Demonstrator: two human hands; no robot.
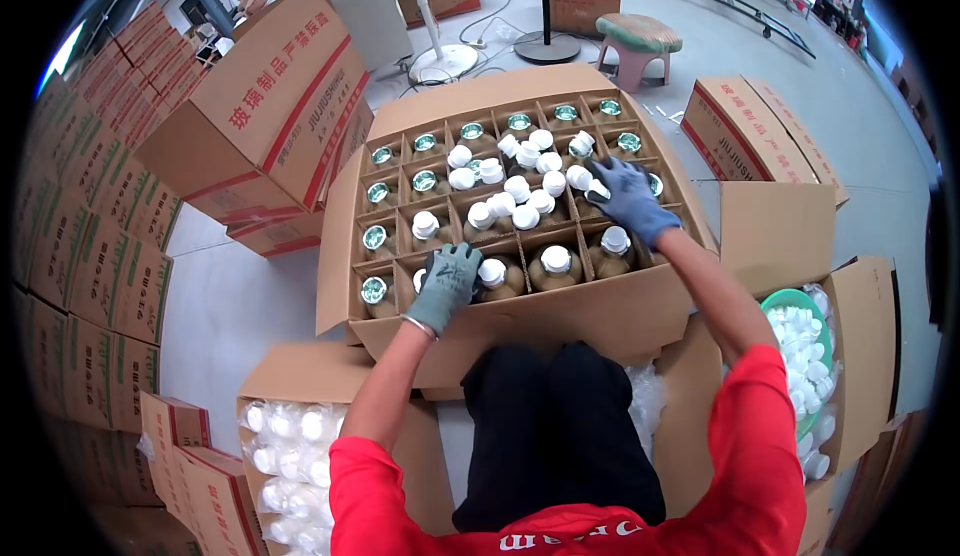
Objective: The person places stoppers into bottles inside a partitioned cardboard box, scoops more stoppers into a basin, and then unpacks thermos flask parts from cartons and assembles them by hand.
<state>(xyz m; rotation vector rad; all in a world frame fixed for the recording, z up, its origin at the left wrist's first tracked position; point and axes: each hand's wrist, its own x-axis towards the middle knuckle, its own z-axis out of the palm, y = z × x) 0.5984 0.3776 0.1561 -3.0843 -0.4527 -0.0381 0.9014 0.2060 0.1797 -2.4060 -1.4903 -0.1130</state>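
My left hand [446, 282], in a grey-green work glove, rests over the front row of a divided carton [520, 321]. Its fingers are apart, between a white-capped bottle [491, 272] and another white cap [419, 279] partly covered by the glove. My right hand [632, 202], in a blue-grey glove, has its fingers closed around a white cap [598, 190] at the right of the carton. Loose white caps [525, 217] lie in a heap over the middle bottles. Several bottles show green-rimmed open mouths [374, 289]; front ones wear white caps [556, 258].
An open box of bagged white caps [290, 456] stands at my left. At my right, a green basin [825, 341] holds more caps. Stacked cartons [95, 246] line the left side, and a large carton [270, 116] leans nearby. A stool [638, 46] stands behind.
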